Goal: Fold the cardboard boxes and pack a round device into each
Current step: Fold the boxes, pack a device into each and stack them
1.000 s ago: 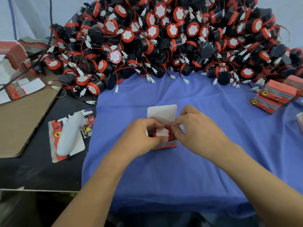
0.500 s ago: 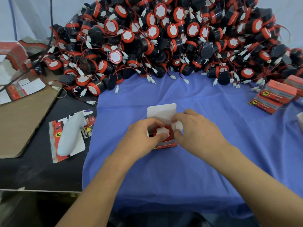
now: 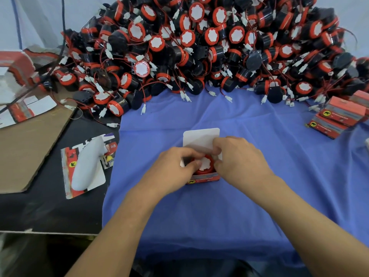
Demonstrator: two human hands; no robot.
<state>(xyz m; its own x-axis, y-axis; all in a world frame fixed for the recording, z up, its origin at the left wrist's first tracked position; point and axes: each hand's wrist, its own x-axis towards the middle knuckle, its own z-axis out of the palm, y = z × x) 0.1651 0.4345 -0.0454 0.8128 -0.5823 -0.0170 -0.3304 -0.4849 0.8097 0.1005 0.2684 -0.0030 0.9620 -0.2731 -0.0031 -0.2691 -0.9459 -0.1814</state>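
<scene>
Seating a device (image 3: pixel 206 164) in its box (image 3: pixel 203 178) at cloth (image 3: pixel 199 216) centre: your left hand (image 3: pixel 175 166) pinches the device rim, your right hand (image 3: pixel 239 162) curls its fingers on the box's 3 o'clock wall. Lid (image 3: pixel 200 138) open at 12. Few finished boxes (image 3: pixel 337 114) at 2 o'clock; big pile (image 3: pixel 199 47) at 12 unpacked.

A round device (image 3: pixel 206 164) sat in the open box (image 3: pixel 203 177) mid-cloth (image 3: pixel 219 216), between the left hand (image 3: pixel 171 172) and right hand (image 3: pixel 241 160). Behind lay the heap of devices (image 3: pixel 199 47) — packed boxes (image 3: pixel 343 112), apparently stacked, far right; flat blanks (image 3: pixel 67 172) left.
</scene>
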